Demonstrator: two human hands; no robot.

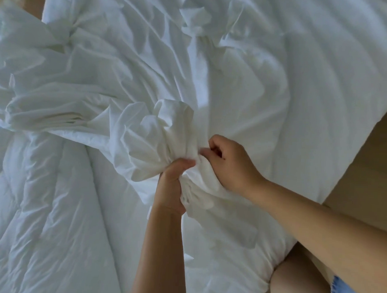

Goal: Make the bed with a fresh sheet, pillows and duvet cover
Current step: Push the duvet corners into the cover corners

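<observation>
Head view: both hands work low on the bed (333, 74), near its edge.
Left grip (172, 185): fingers curled round a gathered bunch of the duvet cover (162, 127).
Right grip (230, 164): pinching the same bunch, just beside.
Progress: midway, I'd judge — cover not yet drawn over the quilted duvet (44, 196); no pillows in sight.
Cover: white, thin, heavily creased — heaped across the bed.

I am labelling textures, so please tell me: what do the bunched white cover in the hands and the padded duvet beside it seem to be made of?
The bunched cover: thin woven cloth, probably cotton, matte; it holds sharp, crisp creases. The duvet: soft filled fabric, matte; stitched lines form puffy channels. The exact fibre cannot be told.
</observation>
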